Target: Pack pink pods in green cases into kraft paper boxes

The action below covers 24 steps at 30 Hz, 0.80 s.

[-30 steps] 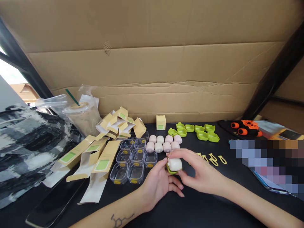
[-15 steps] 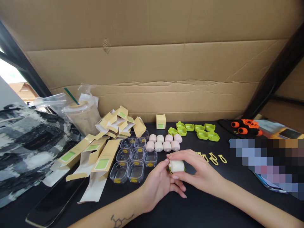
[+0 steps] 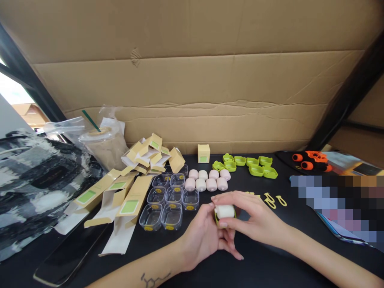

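Between my two hands is a white rounded case (image 3: 225,211), apparently an earbud case, with a green cover (image 3: 216,219) around its lower part. My left hand (image 3: 201,236) supports the cover from the left and below. Fingers and thumb of my right hand (image 3: 250,216) grip the white case from above and the right. Just beyond, pink and white cases (image 3: 211,184) stand in two rows. Several green cover pieces (image 3: 257,171) lie behind them to the right, and small yellow loops (image 3: 281,201) are beside my right hand.
Clear plastic boxes (image 3: 151,216) with yellow stickers are left of my hands. Opened cartons (image 3: 132,204) and a drink cup (image 3: 105,148) lie further left, by a phone-like black slab (image 3: 69,256). One closed carton (image 3: 203,154) stands at the back. An orange-black object (image 3: 312,160) is far right.
The white case and green cover have shifted slightly right and tilted a little, with more of the green showing. My left hand's lower fingers have stretched further out.
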Motion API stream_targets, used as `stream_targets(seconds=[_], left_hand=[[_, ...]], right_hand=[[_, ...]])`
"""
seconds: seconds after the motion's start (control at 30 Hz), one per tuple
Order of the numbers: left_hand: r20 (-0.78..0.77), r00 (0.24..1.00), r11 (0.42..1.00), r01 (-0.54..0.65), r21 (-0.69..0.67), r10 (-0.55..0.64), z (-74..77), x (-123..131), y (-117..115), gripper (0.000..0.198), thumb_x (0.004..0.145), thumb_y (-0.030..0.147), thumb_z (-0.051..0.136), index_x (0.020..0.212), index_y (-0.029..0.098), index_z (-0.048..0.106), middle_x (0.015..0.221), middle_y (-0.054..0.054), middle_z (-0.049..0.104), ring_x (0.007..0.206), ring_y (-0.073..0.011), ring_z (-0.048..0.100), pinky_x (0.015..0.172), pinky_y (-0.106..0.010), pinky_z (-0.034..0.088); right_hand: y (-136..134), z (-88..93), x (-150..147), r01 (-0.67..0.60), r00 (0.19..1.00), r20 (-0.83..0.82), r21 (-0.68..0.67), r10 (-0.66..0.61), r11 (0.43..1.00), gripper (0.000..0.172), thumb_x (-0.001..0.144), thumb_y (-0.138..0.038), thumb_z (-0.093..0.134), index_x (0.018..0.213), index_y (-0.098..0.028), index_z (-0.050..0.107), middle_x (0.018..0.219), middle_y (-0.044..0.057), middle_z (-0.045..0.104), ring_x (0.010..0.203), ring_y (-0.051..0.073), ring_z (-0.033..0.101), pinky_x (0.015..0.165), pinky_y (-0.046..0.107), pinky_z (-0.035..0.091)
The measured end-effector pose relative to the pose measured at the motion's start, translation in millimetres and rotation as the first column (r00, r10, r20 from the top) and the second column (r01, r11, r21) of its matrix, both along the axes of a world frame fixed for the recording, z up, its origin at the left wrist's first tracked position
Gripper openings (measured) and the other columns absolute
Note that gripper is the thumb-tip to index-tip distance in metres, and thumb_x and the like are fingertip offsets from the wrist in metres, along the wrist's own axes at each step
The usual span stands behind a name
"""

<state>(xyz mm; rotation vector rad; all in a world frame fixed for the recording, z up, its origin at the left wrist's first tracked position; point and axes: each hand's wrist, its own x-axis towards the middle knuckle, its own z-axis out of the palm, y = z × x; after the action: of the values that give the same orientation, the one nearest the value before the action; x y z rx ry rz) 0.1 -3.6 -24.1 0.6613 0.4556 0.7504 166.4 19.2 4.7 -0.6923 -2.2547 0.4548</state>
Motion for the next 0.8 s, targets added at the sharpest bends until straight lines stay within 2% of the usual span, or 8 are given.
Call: stream_targets(seconds=[0.1, 0.23, 0.43, 0.63, 0.8], left_hand=[[-0.008, 1.0, 1.0, -0.007, -0.009, 0.006, 2.3, 0, -1, 0.05, 0.09, 0.046, 0.027, 0.071, 0.011, 0.059, 0.06, -0.005, 0.056, 0.057, -0.0168, 0.057, 0.068, -0.041, 0.051], [0.001, 0.999, 0.999, -0.041, 0.024, 0.041, 5.3, -1, -2, 0.044, 0.088, 0.041, 0.034, 0.084, 0.009, 0.063, 0.064, -0.006, 0.06, 0.062, -0.0168, 0.059, 0.075, -0.041, 0.05], [-0.021, 0.998, 0.998, -0.055, 0.04, 0.056, 4.0, -2, -1, 0.038, 0.086, 0.038, 0.036, 0.074, 0.011, 0.059, 0.057, -0.002, 0.054, 0.054, -0.014, 0.053, 0.067, -0.04, 0.052], [-0.127, 0.988, 0.989, -0.072, 0.126, 0.088, 7.1, 1, -2, 0.038, 0.091, 0.036, 0.028, 0.084, 0.012, 0.057, 0.068, -0.003, 0.054, 0.059, -0.0155, 0.052, 0.061, -0.038, 0.053], [-0.105, 0.994, 0.986, -0.021, 0.164, 0.039, 10.0, 3, -3, 0.038, 0.092, 0.037, 0.028, 0.092, 0.012, 0.056, 0.073, -0.003, 0.053, 0.062, -0.0162, 0.052, 0.059, -0.034, 0.05]], right_hand=[[0, -0.1, 1, -0.004, 1.0, -0.027, -0.026, 0.004, 1.0, 0.025, 0.082, -0.026, 0.066, 0.107, -0.024, 0.061, 0.108, 0.006, 0.07, 0.099, 0.021, 0.066, 0.083, 0.033, 0.053], [1, -1.5, 0, -0.01, 0.999, -0.05, -0.038, 0.008, 0.999, 0.025, 0.082, -0.026, 0.065, 0.107, -0.024, 0.061, 0.107, 0.007, 0.07, 0.099, 0.021, 0.066, 0.083, 0.034, 0.054], [-2, 0.9, -4, -0.047, 0.998, -0.038, 0.016, 0.047, 0.999, 0.025, 0.079, -0.015, 0.064, 0.102, -0.024, 0.061, 0.1, 0.004, 0.07, 0.094, 0.02, 0.064, 0.08, 0.033, 0.052], [-7, -1.0, -11, 0.014, 0.999, -0.044, 0.067, -0.011, 0.998, 0.03, 0.068, -0.007, 0.061, 0.092, -0.024, 0.059, 0.091, 0.002, 0.067, 0.083, 0.019, 0.061, 0.07, 0.031, 0.05], [-12, -2.5, -16, 0.08, 0.997, -0.024, 0.108, -0.078, 0.991, 0.029, 0.062, -0.007, 0.056, 0.086, -0.024, 0.056, 0.087, 0.002, 0.065, 0.078, 0.02, 0.057, 0.065, 0.032, 0.048]])
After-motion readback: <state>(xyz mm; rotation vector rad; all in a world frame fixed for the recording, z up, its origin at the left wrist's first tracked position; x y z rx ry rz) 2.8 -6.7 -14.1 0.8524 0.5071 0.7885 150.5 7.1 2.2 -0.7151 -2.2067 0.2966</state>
